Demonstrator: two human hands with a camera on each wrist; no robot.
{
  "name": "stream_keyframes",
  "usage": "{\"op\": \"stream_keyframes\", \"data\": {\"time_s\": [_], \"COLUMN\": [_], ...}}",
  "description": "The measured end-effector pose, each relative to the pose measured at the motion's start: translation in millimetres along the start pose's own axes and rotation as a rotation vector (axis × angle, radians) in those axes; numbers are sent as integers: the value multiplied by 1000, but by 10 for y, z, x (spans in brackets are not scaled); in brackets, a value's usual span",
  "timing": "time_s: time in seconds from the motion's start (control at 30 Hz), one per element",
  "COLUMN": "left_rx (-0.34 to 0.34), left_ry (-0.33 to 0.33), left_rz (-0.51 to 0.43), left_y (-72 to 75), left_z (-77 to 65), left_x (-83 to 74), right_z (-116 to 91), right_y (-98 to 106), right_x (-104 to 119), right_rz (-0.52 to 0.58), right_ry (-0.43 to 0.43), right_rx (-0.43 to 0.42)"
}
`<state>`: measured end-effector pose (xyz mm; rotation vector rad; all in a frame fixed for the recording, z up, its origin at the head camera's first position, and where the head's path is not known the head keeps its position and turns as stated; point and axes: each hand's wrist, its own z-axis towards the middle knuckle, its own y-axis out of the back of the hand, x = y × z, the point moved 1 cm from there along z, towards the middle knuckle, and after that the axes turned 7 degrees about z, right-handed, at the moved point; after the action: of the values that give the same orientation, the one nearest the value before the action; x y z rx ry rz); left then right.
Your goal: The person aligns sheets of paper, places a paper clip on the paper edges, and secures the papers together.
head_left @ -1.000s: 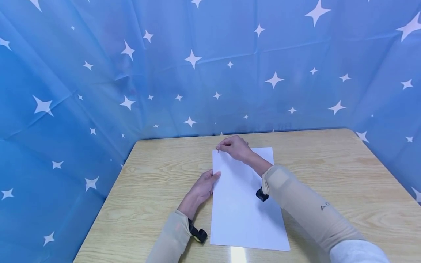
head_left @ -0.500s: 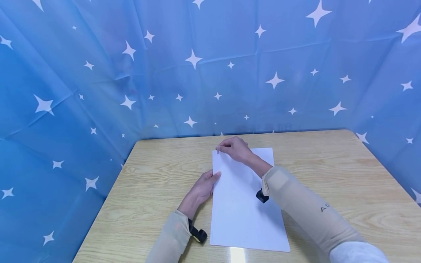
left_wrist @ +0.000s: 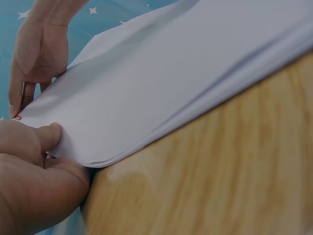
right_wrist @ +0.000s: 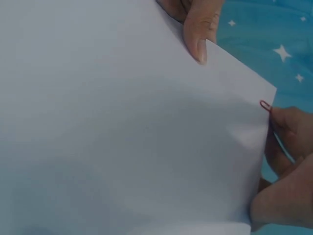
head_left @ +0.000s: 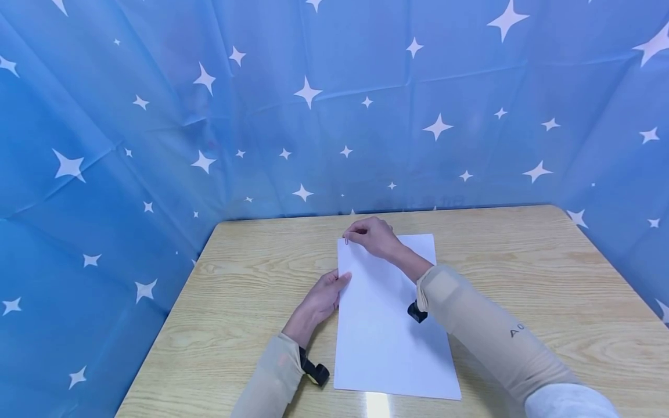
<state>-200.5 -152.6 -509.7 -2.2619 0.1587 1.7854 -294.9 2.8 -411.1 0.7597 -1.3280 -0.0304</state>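
Note:
A stack of white paper sheets [head_left: 387, 342] lies lengthwise on the table, its layered edge showing in the left wrist view. My left hand [head_left: 322, 297] grips the stack's left edge near the far corner, thumb flat on the top sheet and fingers underneath. At the far-left corner, my right hand [head_left: 372, 235] pinches a red paper clip [right_wrist: 265, 105] between thumb and index finger. The clip's rounded end overlaps the top sheet close to the corner, and its other end is hidden by the fingertips. That corner looks lifted in the wrist views.
The wooden table [head_left: 235, 325] extends on both sides of the paper. Behind it and to the left hangs a blue curtain [head_left: 272, 128] with white stars. A black wrist camera [head_left: 316, 373] sits on the left forearm, another camera [head_left: 417, 312] under the right.

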Motion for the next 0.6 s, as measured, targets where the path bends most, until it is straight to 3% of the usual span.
{"op": "stream_keyframes", "data": {"time_s": [0.3,0.6], "left_rx": [16,14], "left_ry": [-2,-7], "left_rz": [-21,-34], "left_y": [-11,3], "left_z": [-7,-8], "left_x": [-3,-15], "right_z": [-25,-84], "right_y": [58,83], "right_x": [5,-81], "right_rz": [-20,-127], "right_ry": [-1,208], "right_rx": [53,83]}}
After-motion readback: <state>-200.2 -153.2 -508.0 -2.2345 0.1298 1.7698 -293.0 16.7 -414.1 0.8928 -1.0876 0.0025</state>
